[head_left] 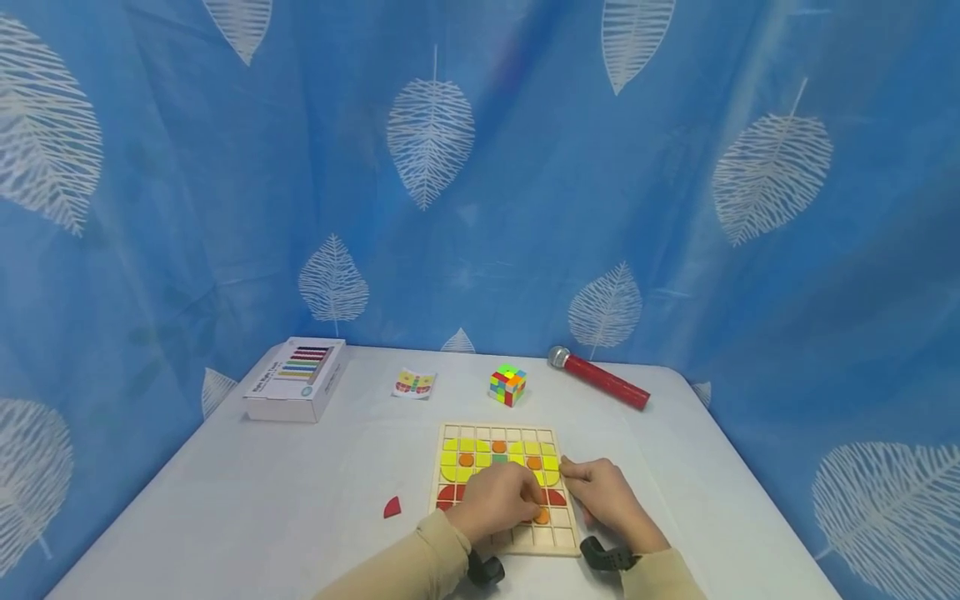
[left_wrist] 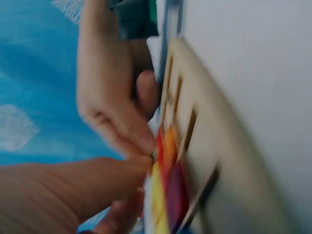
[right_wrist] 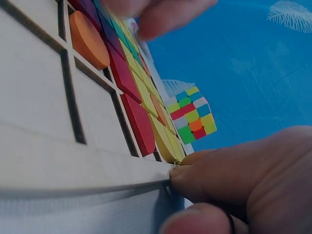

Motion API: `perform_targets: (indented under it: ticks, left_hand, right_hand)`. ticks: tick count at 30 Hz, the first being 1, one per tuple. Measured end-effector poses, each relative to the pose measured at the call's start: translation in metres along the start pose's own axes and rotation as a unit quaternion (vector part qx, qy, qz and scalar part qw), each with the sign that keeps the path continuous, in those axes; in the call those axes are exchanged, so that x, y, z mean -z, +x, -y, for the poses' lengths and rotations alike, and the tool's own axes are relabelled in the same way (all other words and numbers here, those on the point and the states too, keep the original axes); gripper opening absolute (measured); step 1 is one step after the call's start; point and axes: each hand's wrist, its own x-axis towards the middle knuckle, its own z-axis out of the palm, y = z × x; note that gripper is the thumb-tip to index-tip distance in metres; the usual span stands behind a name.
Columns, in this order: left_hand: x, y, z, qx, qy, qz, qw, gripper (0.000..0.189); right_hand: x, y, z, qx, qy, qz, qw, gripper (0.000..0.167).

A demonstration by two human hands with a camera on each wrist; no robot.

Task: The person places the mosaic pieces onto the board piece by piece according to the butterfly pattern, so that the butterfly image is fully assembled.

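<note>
A square wooden puzzle board [head_left: 525,538], divided into a grid, holds yellow, red, orange and green pieces. Over its lower middle is my left hand [head_left: 498,497], fingers bent down at the red row near an orange round piece [head_left: 542,517]. Whether a piece sits between those fingertips is hidden and blurred. My right hand [head_left: 606,497] holds the board's right edge, the fingertips [right_wrist: 187,178] at the rim beside a yellow rounded piece [right_wrist: 165,141]. A loose red quarter-circle piece [head_left: 392,507] lies on the table left of the board.
Behind the board stand a small picture card [head_left: 413,384] with a butterfly pattern and a puzzle cube [head_left: 507,385]. A white box [head_left: 296,379] is at the back left. A red microphone [head_left: 600,378] lies at the back right. Blue leaf-print curtains [head_left: 465,250] surround the white table [head_left: 300,492].
</note>
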Motion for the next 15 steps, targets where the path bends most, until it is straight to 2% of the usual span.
perform_targets:
  ticks: [2,4,7,9,12,15]
  left_hand:
    - [0.011,-0.005,0.005,0.006,0.020,-0.026,0.9994,0.006]
    - [0.028,-0.015,0.016,0.019,0.041,-0.051,0.9976,0.008]
    - [0.058,-0.032,0.047,0.040,0.080,-0.071,0.9934,0.011]
    - [0.076,-0.044,0.072,0.063,0.100,-0.064,0.9909,0.014]
    - [0.093,-0.062,0.110,0.093,0.114,-0.050,0.9878,0.019]
    - [0.101,-0.074,0.137,0.113,0.085,-0.040,0.9891,0.025]
  right_hand:
    - [0.000,0.000,0.001,-0.003,0.001,0.001,1.0000,0.036]
    - [0.000,0.000,0.002,-0.005,0.002,0.002,1.0000,0.036]
    - [-0.002,0.001,0.002,-0.012,0.000,0.006,0.9999,0.037]
    - [-0.003,0.001,0.002,-0.013,-0.004,0.010,0.9999,0.038]
    - [-0.003,0.002,0.002,-0.018,-0.010,0.009,0.9997,0.038]
    - [-0.003,0.002,0.001,-0.022,-0.012,0.006,0.9997,0.039]
